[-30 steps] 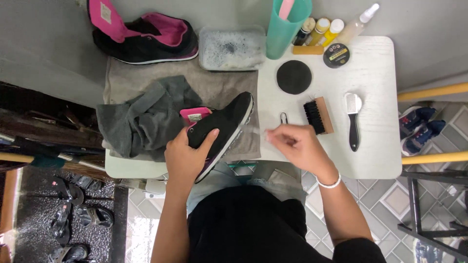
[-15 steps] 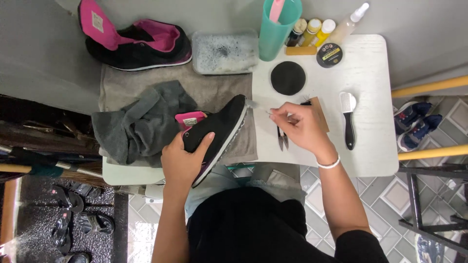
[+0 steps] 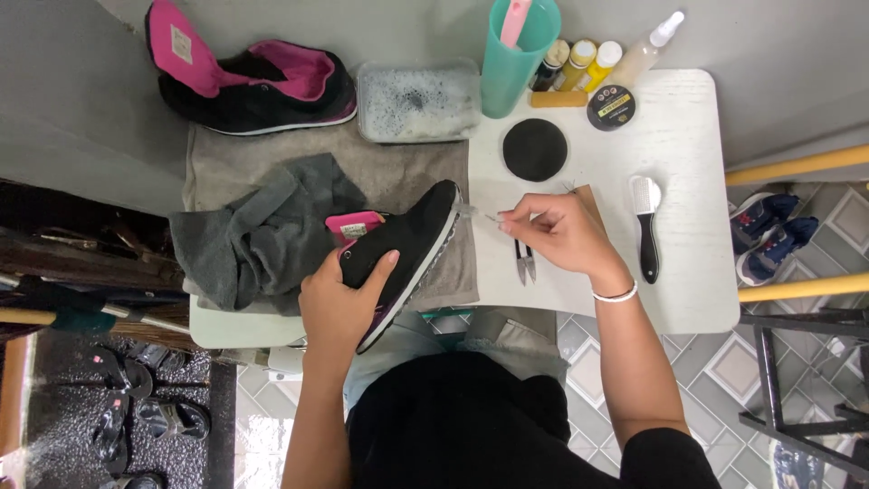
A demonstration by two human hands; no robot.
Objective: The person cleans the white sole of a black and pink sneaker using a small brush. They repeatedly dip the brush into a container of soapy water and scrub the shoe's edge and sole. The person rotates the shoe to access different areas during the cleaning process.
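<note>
Left hand: the left hand (image 3: 339,303) is clenched over the heel and side of the black shoe (image 3: 405,244), thumb on the upper, at the front edge of the worktop.
Black shoe: it lies tilted on its side, toe toward the middle of the worktop, heel past the front edge over the person's lap; its pink tongue (image 3: 353,225) faces the left.
Right hand: the right hand (image 3: 557,234) pinches a thin pointed tool (image 3: 489,217) between its fingertips; the tip sits just beside the shoe's toe. Whether it touches the sole, I cannot tell.
Small snips: small snips (image 3: 524,263) lie on the white top directly under the right hand, near the front edge.
Cloths: a grey towel (image 3: 398,177) covers the left half of the worktop; a crumpled dark grey cloth (image 3: 253,240) reaches its left edge, touching the shoe.
Back edge: a second black and pink shoe (image 3: 258,86) sits at the back left corner, a tray of foamy water (image 3: 416,100) beside it, then a teal cup (image 3: 516,59) and small bottles (image 3: 579,62).
Right half: a black round pad (image 3: 535,149), a round tin (image 3: 611,107) and a white-headed brush (image 3: 646,226) stand well apart.
Open room: bare white top (image 3: 697,172) runs along the right edge and at the front right corner.
</note>
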